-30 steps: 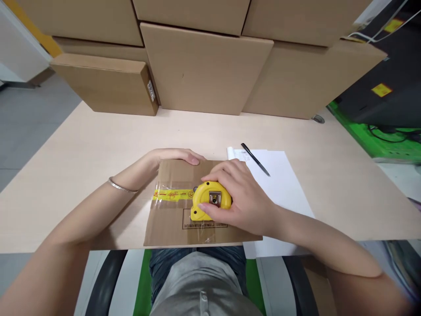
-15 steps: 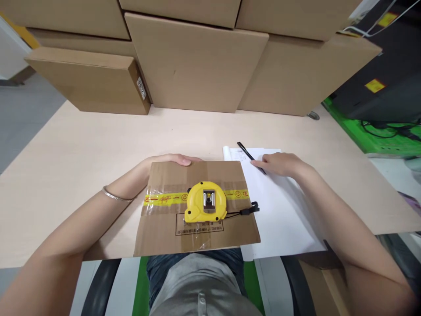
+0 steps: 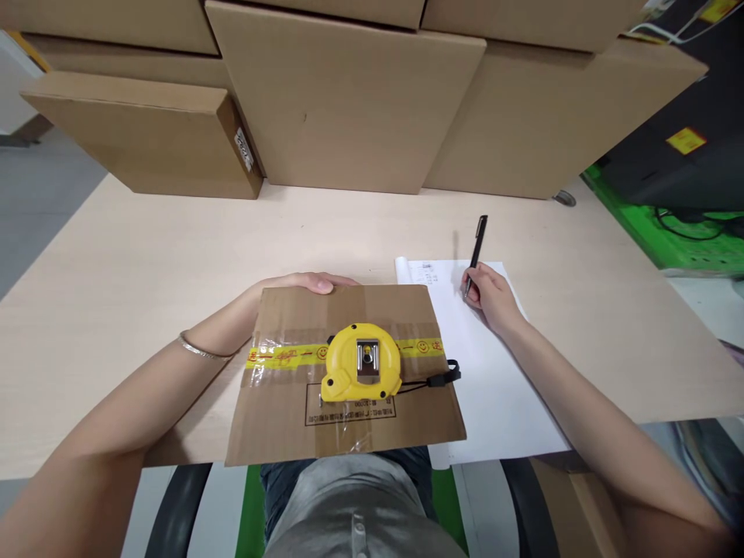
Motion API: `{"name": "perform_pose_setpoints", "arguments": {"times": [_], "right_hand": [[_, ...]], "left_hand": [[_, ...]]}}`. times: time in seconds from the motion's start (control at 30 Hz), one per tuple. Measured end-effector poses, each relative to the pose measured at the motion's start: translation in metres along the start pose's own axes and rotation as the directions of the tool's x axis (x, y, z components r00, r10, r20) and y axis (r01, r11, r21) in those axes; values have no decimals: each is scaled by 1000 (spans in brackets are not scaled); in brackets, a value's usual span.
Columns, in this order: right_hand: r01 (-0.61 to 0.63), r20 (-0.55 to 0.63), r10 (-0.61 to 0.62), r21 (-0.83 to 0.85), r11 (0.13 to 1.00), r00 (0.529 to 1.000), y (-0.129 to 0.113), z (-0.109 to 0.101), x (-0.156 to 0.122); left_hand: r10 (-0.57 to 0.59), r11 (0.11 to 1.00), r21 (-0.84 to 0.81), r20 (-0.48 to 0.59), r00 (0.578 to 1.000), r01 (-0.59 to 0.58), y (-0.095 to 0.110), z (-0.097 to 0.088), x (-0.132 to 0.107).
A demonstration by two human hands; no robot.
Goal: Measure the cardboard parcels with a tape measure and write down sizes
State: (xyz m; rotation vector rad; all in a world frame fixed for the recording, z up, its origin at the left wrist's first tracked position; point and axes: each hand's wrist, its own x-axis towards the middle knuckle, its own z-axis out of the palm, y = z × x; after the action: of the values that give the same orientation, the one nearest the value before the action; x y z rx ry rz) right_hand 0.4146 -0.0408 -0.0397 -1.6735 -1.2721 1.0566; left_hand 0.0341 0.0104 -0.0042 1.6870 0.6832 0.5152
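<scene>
A small flat cardboard box point(image 3: 291, 411) sealed with clear and yellow tape lies at the near table edge. On top of it rests a yellow tape measure point(image 3: 360, 372) with a black wrist cord. My left hand point(image 3: 308, 282) curls over the box's far edge and grips it. To the right, my right hand point(image 3: 491, 298) holds a black pen point(image 3: 477, 244) upright, its tip down on a white sheet of paper point(image 3: 494, 380).
Large cardboard boxes point(image 3: 342, 108) are stacked along the back of the light wooden table point(image 3: 116, 263). A dark machine point(image 3: 680, 155) and green surface point(image 3: 668, 232) stand at the right. My lap and chair show below the table edge.
My right hand let go of the tape measure, moved right to the paper and picked up the pen, which now stands upright. The left hand stayed on the box.
</scene>
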Motion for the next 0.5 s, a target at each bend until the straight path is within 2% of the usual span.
{"name": "perform_pose_setpoints", "arguments": {"times": [0.07,0.1,0.23,0.37,0.43,0.5], "right_hand": [[20,-92,-14,66,998,996,3,6,-3],[28,-127,-16,93,995,992,3,9,-4],[64,-230,-19,186,980,973,2,20,-6],[124,-321,-38,250,960,946,6,32,-7],[149,-330,-55,265,953,942,8,36,-9],[160,-295,-78,265,951,952,8,37,-11]], "left_hand": [[-89,980,-158,189,978,119,-1,-4,0],[-98,967,-205,249,964,151,-2,-5,0],[-106,951,-259,239,965,168,-1,-5,-2],[-197,851,-427,278,940,305,5,2,-1],[-203,816,-474,301,932,331,6,4,-1],[-203,824,-467,288,936,322,3,2,-1]]}}
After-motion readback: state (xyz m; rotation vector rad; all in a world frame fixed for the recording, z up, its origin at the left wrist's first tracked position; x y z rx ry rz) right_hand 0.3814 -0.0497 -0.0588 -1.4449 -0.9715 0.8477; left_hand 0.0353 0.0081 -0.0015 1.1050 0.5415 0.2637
